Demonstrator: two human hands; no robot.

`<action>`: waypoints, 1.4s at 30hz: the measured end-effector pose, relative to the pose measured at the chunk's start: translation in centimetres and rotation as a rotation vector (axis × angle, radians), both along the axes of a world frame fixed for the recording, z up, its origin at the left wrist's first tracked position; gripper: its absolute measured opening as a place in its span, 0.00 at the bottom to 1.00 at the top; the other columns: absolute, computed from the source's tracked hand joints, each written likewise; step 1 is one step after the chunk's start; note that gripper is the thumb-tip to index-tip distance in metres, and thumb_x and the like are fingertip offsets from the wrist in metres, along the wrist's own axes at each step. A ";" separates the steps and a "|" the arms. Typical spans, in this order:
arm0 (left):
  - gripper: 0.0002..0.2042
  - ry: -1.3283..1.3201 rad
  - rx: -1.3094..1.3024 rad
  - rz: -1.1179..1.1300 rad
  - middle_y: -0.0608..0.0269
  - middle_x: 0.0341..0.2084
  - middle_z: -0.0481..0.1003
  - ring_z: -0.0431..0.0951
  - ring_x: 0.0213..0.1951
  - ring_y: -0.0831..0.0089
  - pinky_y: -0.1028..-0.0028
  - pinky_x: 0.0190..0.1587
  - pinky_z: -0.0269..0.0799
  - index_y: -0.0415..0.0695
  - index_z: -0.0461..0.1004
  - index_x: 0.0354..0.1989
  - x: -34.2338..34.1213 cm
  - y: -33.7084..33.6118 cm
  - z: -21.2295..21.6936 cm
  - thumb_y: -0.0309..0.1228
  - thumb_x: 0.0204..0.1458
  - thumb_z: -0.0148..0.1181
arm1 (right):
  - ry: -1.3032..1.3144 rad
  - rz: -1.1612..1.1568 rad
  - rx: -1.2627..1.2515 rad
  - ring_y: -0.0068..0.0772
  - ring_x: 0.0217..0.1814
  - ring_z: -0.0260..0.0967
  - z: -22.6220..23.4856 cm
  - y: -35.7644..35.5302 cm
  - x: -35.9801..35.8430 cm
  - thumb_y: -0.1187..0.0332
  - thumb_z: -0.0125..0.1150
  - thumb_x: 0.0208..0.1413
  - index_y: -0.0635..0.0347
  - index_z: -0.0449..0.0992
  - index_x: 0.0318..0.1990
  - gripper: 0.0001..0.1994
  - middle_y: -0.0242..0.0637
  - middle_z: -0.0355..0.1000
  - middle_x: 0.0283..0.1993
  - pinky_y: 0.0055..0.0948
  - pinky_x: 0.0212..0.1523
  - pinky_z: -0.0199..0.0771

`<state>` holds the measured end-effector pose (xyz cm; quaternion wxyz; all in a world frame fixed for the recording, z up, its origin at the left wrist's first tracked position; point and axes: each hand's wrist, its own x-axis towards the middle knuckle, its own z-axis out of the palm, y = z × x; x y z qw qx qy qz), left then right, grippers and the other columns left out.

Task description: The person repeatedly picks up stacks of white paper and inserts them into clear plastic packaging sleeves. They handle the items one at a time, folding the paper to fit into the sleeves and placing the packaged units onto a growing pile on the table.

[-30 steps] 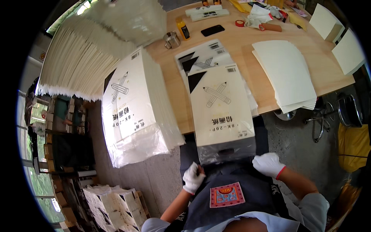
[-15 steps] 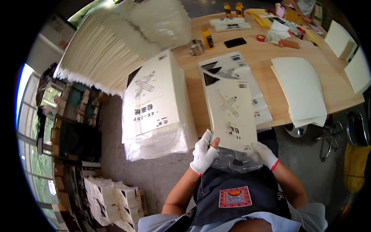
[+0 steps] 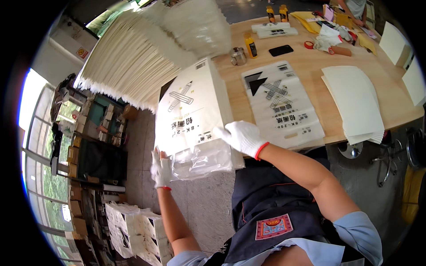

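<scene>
A tall stack of paper packs (image 3: 225,99) in clear bags stands at the table's left front. On its top lies a white paper pack (image 3: 182,113) with a crossed-pencils picture and a black corner. My left hand (image 3: 160,170), in a white glove with bare fingertips showing, is closed at the pack's near left corner. My gloved right hand (image 3: 244,138) reaches across and grips near its near right corner; some fingertips are hidden. Clear bag ends (image 3: 199,159) hang over the near side. To the right, printed clear bags (image 3: 284,104) lie flat on the table.
White sheets (image 3: 353,104) lie at the table's right. Behind are a metal cup (image 3: 238,56), an orange bottle (image 3: 250,45) and a black phone (image 3: 281,50). A high pile of white packs (image 3: 133,57) rises at the back left. Another person's arm (image 3: 348,11) shows far right.
The paper pack that both hands held in front of me has moved left onto the stack. Both hands went with it. The flat printed bags are now uncovered.
</scene>
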<state>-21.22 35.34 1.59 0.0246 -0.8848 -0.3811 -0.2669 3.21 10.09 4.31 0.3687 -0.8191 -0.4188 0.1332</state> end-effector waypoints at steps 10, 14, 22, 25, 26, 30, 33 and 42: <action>0.14 -1.025 -1.458 -0.032 0.70 0.25 0.70 0.68 0.28 0.77 0.76 0.33 0.66 0.45 0.71 0.35 1.4 -16.4 -24.5 0.44 0.59 0.49 | 0.272 0.253 -0.469 0.47 0.38 0.74 -11.5 -13.2 -5.6 0.44 0.47 0.55 0.52 0.78 0.32 0.22 0.42 0.76 0.34 0.45 0.40 0.70; 0.07 -0.283 -0.818 -0.677 0.58 0.34 0.77 0.75 0.36 0.64 0.70 0.41 0.69 0.42 0.76 0.39 9.2 -26.0 -14.9 0.28 0.52 0.58 | 0.434 0.075 -0.373 0.46 0.36 0.73 -13.6 -20.3 -4.9 0.47 0.47 0.56 0.53 0.77 0.31 0.21 0.40 0.76 0.30 0.42 0.38 0.70; 0.22 0.103 -0.066 -0.994 0.58 0.43 0.70 0.69 0.47 0.53 0.62 0.52 0.67 0.50 0.72 0.43 22.2 -30.4 -8.0 0.33 0.35 0.69 | 0.449 -0.187 -0.291 0.43 0.35 0.75 -12.9 -23.7 -4.6 0.50 0.51 0.56 0.53 0.77 0.32 0.17 0.36 0.76 0.28 0.38 0.37 0.71; 0.11 0.230 -0.265 -1.016 0.58 0.35 0.74 0.71 0.42 0.57 0.64 0.48 0.69 0.48 0.73 0.35 24.4 -29.6 -7.9 0.31 0.40 0.64 | 0.479 -0.259 -0.207 0.43 0.35 0.75 -12.5 -24.0 -4.6 0.51 0.52 0.56 0.53 0.77 0.33 0.17 0.36 0.76 0.28 0.37 0.36 0.71; 0.09 0.273 -0.353 -0.976 0.58 0.33 0.75 0.72 0.41 0.58 0.64 0.46 0.69 0.47 0.74 0.33 24.9 -29.4 -7.3 0.30 0.41 0.63 | 0.501 -0.274 -0.155 0.42 0.35 0.75 -12.7 -24.2 -4.3 0.51 0.52 0.56 0.54 0.77 0.33 0.17 0.36 0.76 0.28 0.37 0.36 0.71; 0.04 0.148 -0.530 -0.792 0.57 0.23 0.76 0.76 0.29 0.55 0.60 0.32 0.69 0.46 0.71 0.28 26.4 -28.7 -5.8 0.32 0.48 0.59 | 0.481 -0.342 0.193 0.39 0.33 0.75 -12.5 -23.8 -2.6 0.59 0.52 0.59 0.55 0.75 0.36 0.11 0.37 0.76 0.29 0.33 0.33 0.71; 0.06 0.057 -0.613 -0.811 0.54 0.23 0.76 0.77 0.29 0.54 0.60 0.30 0.69 0.47 0.69 0.32 26.9 -28.3 -5.1 0.34 0.52 0.57 | 0.245 -0.500 0.306 0.42 0.32 0.75 -10.8 -21.8 -0.6 0.58 0.52 0.59 0.55 0.74 0.38 0.11 0.41 0.75 0.29 0.35 0.31 0.71; 0.07 0.101 -0.765 -0.863 0.59 0.24 0.76 0.77 0.27 0.59 0.63 0.31 0.70 0.46 0.66 0.35 26.6 -28.4 -4.2 0.31 0.52 0.57 | 0.729 -0.588 0.121 0.27 0.21 0.70 -8.2 -19.1 4.0 0.42 0.43 0.59 0.56 0.77 0.37 0.26 0.33 0.74 0.23 0.29 0.24 0.68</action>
